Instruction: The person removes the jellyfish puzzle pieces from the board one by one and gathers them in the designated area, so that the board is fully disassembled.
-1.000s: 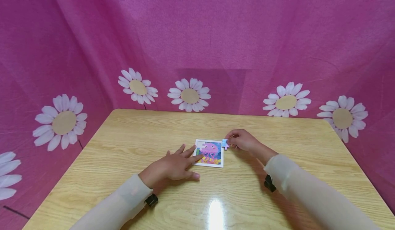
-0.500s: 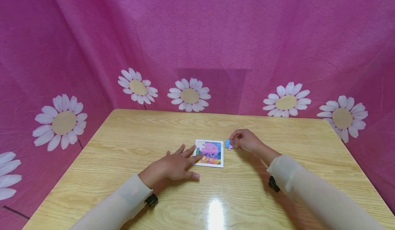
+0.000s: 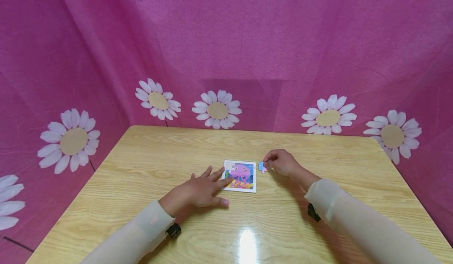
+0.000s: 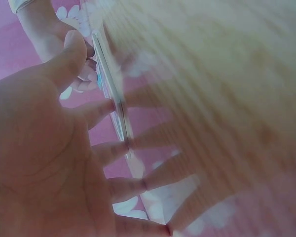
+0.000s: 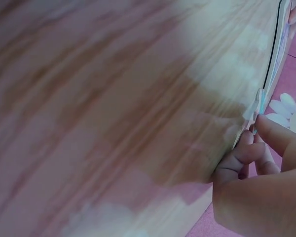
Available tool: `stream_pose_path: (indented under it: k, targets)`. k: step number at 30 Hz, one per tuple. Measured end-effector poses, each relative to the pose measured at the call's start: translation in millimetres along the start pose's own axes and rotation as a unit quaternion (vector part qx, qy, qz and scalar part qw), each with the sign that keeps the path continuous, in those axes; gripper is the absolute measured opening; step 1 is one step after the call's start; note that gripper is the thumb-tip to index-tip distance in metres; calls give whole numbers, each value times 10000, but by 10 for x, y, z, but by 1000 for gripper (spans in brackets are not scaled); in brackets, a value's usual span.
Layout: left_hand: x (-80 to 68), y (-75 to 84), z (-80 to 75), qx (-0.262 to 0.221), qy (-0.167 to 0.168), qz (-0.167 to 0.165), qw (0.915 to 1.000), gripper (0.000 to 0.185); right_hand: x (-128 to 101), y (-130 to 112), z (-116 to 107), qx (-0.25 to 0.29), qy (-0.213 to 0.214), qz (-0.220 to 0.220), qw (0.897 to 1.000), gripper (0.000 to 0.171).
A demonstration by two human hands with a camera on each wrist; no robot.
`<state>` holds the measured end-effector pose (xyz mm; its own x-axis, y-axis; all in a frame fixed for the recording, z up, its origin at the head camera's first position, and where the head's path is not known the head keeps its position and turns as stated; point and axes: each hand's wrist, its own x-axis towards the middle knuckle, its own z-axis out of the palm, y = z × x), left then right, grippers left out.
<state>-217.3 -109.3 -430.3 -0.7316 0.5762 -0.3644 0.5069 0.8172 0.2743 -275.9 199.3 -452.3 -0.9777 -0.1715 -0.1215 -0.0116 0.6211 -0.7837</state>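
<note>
From the head view, the left hand (image 3: pixel 198 191) is lying flat on the table (image 3: pixel 148 165), fingers spread and relaxed, fingertips pressing the framed jellyfish puzzle (image 3: pixel 240 176). The right hand (image 3: pixel 283 162) is pinching a small blue puzzle piece (image 3: pixel 261 166) just beside the puzzle's right edge. The left wrist view is showing those spread fingers (image 4: pixel 113 150) meeting the frame. The right wrist view is showing fingertips (image 5: pixel 266 129) gripping the piece's edge.

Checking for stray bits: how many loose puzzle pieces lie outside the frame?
1: a blue puzzle piece pinched by the right hand, just right of the puzzle frame. Others may be hidden under hands.
</note>
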Motion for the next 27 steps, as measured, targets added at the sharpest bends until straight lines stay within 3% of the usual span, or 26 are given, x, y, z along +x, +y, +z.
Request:
stream_pose_path:
  k: [27]
  targets:
    - [-5, 17, -11, -17, 69, 3, 10000, 81, -15, 31, 25, -49, 199, 92, 9997, 7]
